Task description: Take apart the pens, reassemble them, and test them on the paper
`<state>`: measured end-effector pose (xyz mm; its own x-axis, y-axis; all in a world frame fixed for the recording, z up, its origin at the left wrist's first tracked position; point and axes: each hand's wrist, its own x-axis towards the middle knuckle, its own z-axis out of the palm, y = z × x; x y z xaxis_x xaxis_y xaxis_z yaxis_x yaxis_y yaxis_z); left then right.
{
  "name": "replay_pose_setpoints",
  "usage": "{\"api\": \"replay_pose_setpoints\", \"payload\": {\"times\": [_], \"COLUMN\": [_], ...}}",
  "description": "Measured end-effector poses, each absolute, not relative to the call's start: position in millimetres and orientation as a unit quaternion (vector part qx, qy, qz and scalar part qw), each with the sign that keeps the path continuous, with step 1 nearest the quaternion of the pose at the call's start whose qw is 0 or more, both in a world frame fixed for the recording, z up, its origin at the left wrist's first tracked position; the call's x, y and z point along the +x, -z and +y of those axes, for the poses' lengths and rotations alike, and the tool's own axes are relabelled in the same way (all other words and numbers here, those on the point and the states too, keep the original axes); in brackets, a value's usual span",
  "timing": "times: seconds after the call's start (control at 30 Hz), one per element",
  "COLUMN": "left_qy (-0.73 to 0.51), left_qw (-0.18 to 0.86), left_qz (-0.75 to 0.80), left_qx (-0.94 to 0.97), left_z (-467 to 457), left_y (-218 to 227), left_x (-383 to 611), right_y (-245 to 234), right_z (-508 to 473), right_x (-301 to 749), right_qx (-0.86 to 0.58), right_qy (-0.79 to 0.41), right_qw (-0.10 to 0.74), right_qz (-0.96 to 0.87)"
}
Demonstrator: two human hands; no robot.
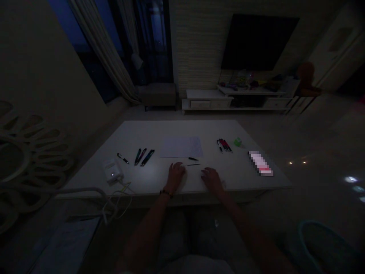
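Note:
My left hand [176, 176] rests on the white table [182, 128] with its fingers loosely bent and apart, nothing in it. A bracelet circles that wrist. My right hand [212, 179] lies a short way to the right, also open, fingers slightly curled. Just beyond and between the hands lies a thin dark stick [194, 164], perhaps a pen refill. Past it is a short black pen part [193, 159]. Farther back lies a sheet of paper [181, 147]. A small pale object [224, 183], too dim to identify, sits beside my right wrist.
On the left are several dark pens [147, 158], a single pen [123, 158] and a white box [111, 170] with cables. To the right lie several red-and-black pens [225, 145], a green cube-like object [237, 142] and a blurred-out phone-shaped item [260, 163]. The room is dark.

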<state>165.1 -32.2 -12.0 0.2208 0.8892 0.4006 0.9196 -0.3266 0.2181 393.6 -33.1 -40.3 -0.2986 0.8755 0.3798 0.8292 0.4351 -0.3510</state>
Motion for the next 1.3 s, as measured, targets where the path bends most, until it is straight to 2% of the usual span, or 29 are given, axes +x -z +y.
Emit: {"api": "replay_pose_setpoints", "payload": {"times": [0.1,0.3,0.87,1.3], "left_qy": [0.247,0.245,0.193,0.179], "left_qw": [0.031,0.028,0.025,0.039], "left_qz": [-0.580,-0.617,-0.608,-0.612], "left_qx": [-0.776,-0.747,-0.770,-0.770], "left_z": [-31,-33,-37,-37], "left_y": [16,19,8,9], "left_x": [164,163,166,166], "right_y": [29,21,-8,-10], "right_z": [-5,25,6,5], "right_x": [366,342,333,338], "right_qx": [-0.532,-0.553,-0.466,-0.455], "right_qy": [-0.056,-0.064,-0.082,-0.069], "right_qw": [0.284,0.248,0.222,0.251], "right_qz": [-0.795,-0.793,-0.853,-0.851]}}
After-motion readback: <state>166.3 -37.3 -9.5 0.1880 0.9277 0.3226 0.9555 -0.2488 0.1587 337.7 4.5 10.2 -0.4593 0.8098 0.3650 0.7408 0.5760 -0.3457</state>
